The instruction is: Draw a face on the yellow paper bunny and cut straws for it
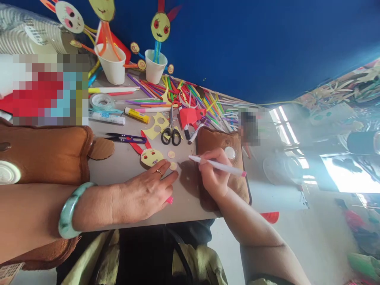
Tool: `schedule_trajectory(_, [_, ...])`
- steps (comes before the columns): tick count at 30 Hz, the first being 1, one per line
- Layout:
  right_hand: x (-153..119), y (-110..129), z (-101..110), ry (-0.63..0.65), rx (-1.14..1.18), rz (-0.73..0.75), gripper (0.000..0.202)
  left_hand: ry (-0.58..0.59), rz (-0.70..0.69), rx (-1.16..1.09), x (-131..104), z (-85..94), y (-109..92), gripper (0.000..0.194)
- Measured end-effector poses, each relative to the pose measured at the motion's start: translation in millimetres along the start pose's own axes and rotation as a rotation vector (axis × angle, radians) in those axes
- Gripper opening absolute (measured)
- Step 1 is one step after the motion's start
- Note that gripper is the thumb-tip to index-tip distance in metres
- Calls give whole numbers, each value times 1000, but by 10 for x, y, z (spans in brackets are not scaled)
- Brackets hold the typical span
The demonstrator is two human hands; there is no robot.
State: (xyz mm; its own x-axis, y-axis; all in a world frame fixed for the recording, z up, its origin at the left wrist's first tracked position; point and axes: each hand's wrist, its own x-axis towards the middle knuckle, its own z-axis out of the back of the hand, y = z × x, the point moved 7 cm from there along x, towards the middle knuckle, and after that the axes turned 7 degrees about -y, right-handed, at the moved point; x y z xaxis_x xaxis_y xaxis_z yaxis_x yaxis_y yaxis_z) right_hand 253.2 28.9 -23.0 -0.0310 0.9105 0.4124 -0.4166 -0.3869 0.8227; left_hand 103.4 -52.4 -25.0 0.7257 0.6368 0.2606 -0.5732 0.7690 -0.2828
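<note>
My left hand [148, 192] lies palm down on the table, its fingertips by a yellow paper rabbit face [150, 157] with red ears and at a small yellow paper disc [173, 166]. A pink marker cap [170, 200] pokes out from between its thumb and fingers; how it is gripped is partly hidden. Just above sits a second paper disc [171, 154]. In my right hand [214, 174] is a white marker [222, 165] with a pink end, its tip pointing left toward the discs. That hand is over a brown plush cushion [237, 186].
Scissors [171, 134], thread snips [126, 138], a yellow glue stick [136, 115] and a tape roll [101, 102] lie behind the face. Many coloured sticks are heaped farther back. Paper cups [156, 71] hold finished figures. Another brown cushion [59, 152] lies at left.
</note>
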Motion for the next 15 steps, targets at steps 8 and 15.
schedule_trajectory(8, [65,-132,-54,5,315,-265,19,-42,120,-227,72,100,129,25])
schedule_trajectory(15, [-28,14,-177,348,543,-341,25,-114,249,-395,81,175,273,25])
